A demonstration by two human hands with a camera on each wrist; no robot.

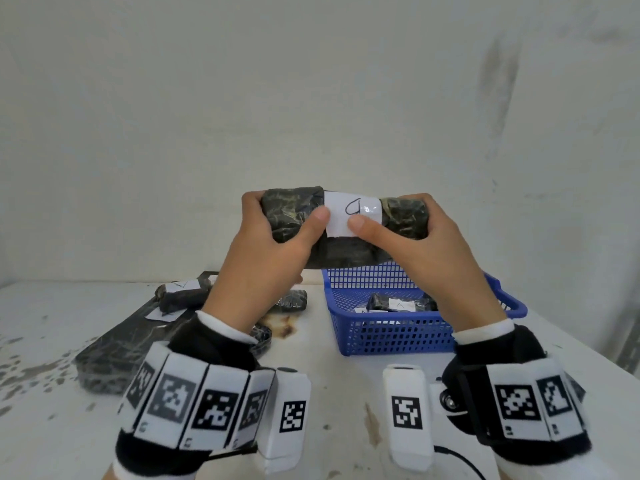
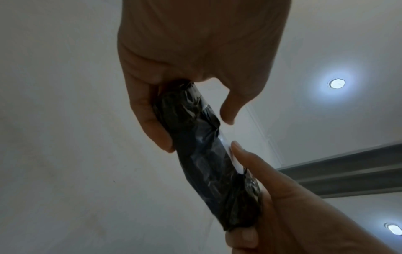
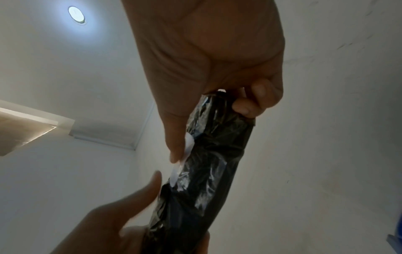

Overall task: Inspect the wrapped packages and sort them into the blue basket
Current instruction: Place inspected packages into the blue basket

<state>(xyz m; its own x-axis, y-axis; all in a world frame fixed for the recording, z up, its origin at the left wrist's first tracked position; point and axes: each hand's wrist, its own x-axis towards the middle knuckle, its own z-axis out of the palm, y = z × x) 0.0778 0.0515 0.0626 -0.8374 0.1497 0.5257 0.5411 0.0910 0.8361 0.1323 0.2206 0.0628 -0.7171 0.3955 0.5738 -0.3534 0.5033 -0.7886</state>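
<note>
Both hands hold up one dark plastic-wrapped package [image 1: 343,249] [image 2: 202,151] [image 3: 208,173] level in front of the wall, above the table. Its white label [image 1: 353,211] bears a handwritten mark and faces me. My left hand [image 1: 273,244] grips the package's left end, thumb at the label's left edge. My right hand [image 1: 426,247] grips the right end, thumb on the label's lower edge. The blue basket [image 1: 388,334] stands on the table below, to the right, with labelled wrapped packages [image 1: 398,303] inside.
More wrapped packages lie on the table at the left: a labelled one [image 1: 183,294] resting on a large flat dark package [image 1: 128,344], and a small one [image 1: 291,301] behind my left hand. A white wall [image 1: 311,98] rises close behind the stained white table [image 1: 339,393].
</note>
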